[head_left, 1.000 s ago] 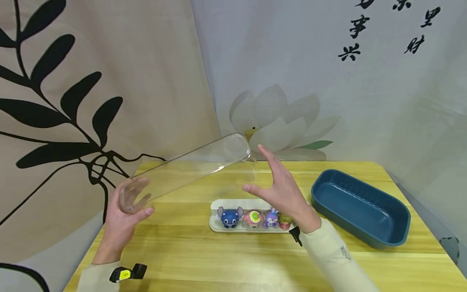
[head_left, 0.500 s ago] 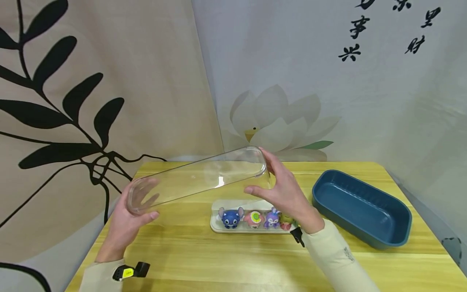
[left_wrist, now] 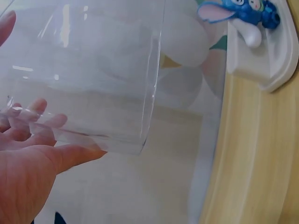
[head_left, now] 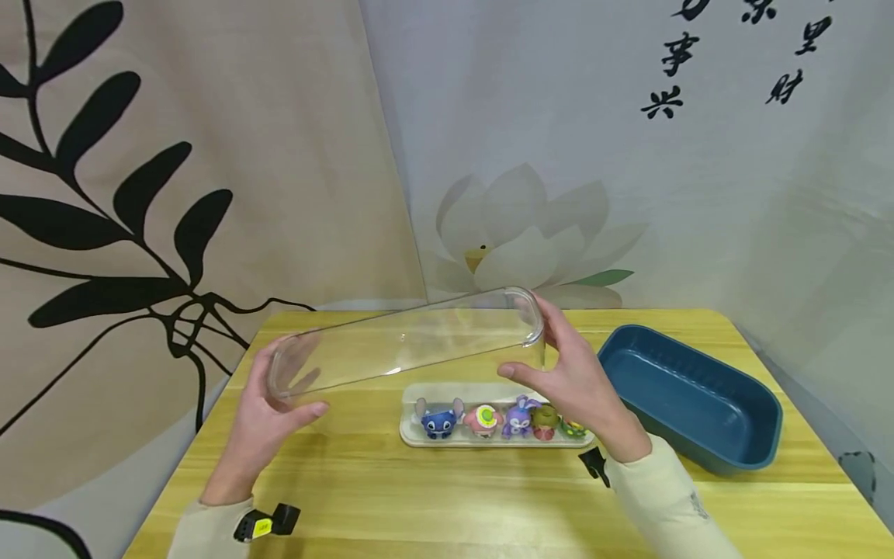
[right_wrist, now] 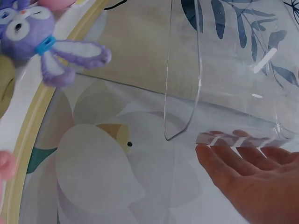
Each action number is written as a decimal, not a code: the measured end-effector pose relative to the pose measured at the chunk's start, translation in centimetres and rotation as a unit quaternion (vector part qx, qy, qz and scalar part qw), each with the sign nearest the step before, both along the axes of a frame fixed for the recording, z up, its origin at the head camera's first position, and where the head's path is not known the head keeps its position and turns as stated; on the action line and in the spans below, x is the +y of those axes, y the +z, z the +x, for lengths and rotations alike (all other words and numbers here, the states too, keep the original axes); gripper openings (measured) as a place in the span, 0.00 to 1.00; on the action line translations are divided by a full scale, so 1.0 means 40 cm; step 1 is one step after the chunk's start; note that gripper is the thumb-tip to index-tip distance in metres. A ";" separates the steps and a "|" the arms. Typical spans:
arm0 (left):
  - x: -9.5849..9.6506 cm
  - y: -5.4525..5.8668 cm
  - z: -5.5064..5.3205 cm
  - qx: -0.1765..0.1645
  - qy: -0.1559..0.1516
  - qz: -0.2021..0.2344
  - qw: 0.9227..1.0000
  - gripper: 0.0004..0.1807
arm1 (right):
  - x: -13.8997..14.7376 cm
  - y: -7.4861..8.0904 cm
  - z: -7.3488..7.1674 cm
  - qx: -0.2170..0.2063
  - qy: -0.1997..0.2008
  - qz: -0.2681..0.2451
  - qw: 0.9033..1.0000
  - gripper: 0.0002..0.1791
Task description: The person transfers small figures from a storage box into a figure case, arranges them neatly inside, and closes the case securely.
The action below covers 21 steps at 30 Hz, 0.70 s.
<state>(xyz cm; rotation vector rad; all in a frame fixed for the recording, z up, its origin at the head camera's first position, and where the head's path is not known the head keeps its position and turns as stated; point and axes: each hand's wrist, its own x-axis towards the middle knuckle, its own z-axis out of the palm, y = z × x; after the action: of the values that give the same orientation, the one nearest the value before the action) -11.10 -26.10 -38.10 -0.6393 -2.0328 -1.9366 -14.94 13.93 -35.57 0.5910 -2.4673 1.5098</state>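
Observation:
A long clear plastic cover (head_left: 412, 341) with rounded ends hangs tilted above the table, its right end higher in the head view. My left hand (head_left: 261, 427) grips its left end, the fingers showing through the plastic in the left wrist view. At the other end my right hand (head_left: 580, 380) holds it, fingers behind and thumb in front. Below stands a white tray (head_left: 427, 393) with a row of small toy figures: a blue big-eared one (head_left: 438, 421), a pink one (head_left: 483, 420), a purple rabbit (head_left: 518, 420) and greenish ones (head_left: 545, 421) partly behind my right hand.
A deep blue rectangular bin (head_left: 698, 404) stands at the right of the wooden table (head_left: 419, 505), close to my right forearm. Behind the table hangs a cloth backdrop (head_left: 279, 155) with printed leaves, a flower and characters.
My right hand, earlier apart from the cover, now holds its right end. The cover has moved right and down, levelling somewhat, and both hands have shifted right with it.

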 end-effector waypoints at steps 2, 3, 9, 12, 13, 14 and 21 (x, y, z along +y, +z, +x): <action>0.014 0.000 0.001 -0.004 0.004 0.004 1.000 0.52 | 0.012 -0.003 0.005 0.003 -0.004 0.001 1.000 0.52; 0.020 0.001 0.001 -0.006 0.005 0.003 1.000 0.52 | 0.017 -0.004 0.008 0.004 -0.005 -0.001 1.000 0.52; 0.054 0.001 -0.009 0.000 0.007 -0.028 1.000 0.52 | 0.054 -0.014 0.024 -0.001 -0.017 -0.004 1.000 0.52; 0.070 0.002 -0.017 0.005 0.002 -0.041 0.999 0.53 | 0.073 -0.023 0.031 -0.002 -0.027 0.000 1.000 0.52; 0.075 0.003 -0.019 0.006 -0.001 -0.043 0.999 0.53 | 0.079 -0.026 0.032 -0.001 -0.029 -0.001 1.000 0.52; 0.081 0.004 -0.021 0.006 -0.003 -0.043 0.999 0.53 | 0.086 -0.030 0.033 0.001 -0.032 0.000 0.999 0.52; 0.117 0.002 -0.028 -0.002 -0.004 -0.047 0.999 0.53 | 0.124 -0.044 0.044 0.007 -0.049 0.016 0.999 0.52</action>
<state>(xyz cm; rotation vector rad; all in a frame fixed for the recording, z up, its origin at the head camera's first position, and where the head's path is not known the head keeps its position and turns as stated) -12.22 -21.42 -38.01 -0.6670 -2.1381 -1.8573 -13.20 18.87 -37.33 0.4770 -2.4764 1.4267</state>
